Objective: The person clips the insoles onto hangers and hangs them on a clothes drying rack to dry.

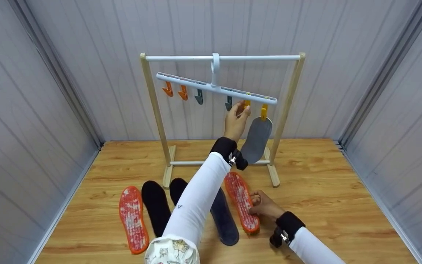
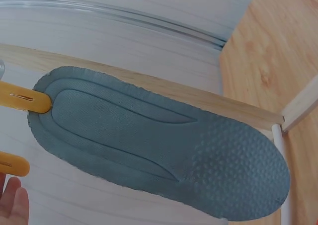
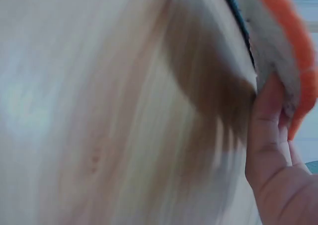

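My left hand [image 1: 236,123] is raised to the hanger [image 1: 196,83], its thumb and fingers pinching a yellow clip [image 1: 247,103]. Beside it, a second yellow clip [image 1: 264,112] holds a grey insole [image 1: 258,139] by one end; the left wrist view shows this insole [image 2: 134,135] hanging close by. Down at the table, my right hand [image 1: 267,207] grips the edge of an orange-rimmed red-and-white insole [image 1: 241,200]. The right wrist view has the thumb against the pale face of that insole [image 3: 271,41], which is lifted off the wood along this side.
A rack [image 1: 154,110] of wooden posts and white bars carries the tilted hanger. Orange clips [image 1: 182,93] and dark green clips [image 1: 199,96] hang from it. On the table lie another red insole [image 1: 133,220], black insoles [image 1: 156,205] and a dark blue insole [image 1: 225,222], partly behind my left arm.
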Action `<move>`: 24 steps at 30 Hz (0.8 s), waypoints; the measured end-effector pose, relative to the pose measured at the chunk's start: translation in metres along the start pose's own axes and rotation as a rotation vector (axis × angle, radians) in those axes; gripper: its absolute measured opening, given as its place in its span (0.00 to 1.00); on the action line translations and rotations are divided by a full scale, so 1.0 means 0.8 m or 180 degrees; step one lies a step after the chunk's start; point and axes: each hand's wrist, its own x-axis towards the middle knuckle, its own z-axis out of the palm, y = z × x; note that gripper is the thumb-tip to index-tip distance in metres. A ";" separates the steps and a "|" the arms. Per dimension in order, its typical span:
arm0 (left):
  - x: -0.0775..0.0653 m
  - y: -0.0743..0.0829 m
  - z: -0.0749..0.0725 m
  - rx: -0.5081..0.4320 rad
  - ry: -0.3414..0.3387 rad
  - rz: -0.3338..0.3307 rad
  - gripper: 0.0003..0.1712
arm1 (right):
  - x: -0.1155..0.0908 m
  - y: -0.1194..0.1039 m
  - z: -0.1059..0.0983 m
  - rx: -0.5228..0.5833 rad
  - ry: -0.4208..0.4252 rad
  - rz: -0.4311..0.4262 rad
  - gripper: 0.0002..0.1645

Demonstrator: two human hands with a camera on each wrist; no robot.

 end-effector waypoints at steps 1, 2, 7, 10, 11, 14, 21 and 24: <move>0.000 0.000 0.000 0.0004 -0.0008 -0.0006 0.24 | -0.002 -0.001 0.000 -0.0011 0.0017 0.0048 0.33; 0.000 0.000 0.000 0.0003 -0.0016 -0.0005 0.25 | -0.004 -0.002 0.000 -0.0035 0.0039 0.0114 0.31; 0.000 0.001 0.001 -0.0088 -0.0024 -0.0027 0.25 | -0.012 -0.004 -0.006 -0.0217 0.0046 0.0323 0.21; 0.001 0.000 0.001 -0.0111 -0.0051 -0.0045 0.25 | -0.017 -0.006 -0.010 -0.0304 -0.0024 0.0224 0.18; 0.001 0.000 0.002 -0.0099 -0.0064 -0.0053 0.25 | -0.018 -0.007 -0.011 -0.0338 -0.0028 0.0159 0.18; 0.001 -0.001 0.002 -0.0040 -0.0098 -0.0063 0.26 | -0.024 -0.016 -0.013 -0.0483 0.0036 -0.0088 0.16; 0.002 0.002 0.002 -0.0001 -0.0102 -0.0012 0.25 | -0.031 -0.050 -0.019 -0.0824 0.0467 -0.0586 0.15; 0.002 0.003 0.002 0.0001 -0.0116 -0.0004 0.25 | -0.031 -0.064 -0.023 -0.0937 0.0685 -0.0681 0.15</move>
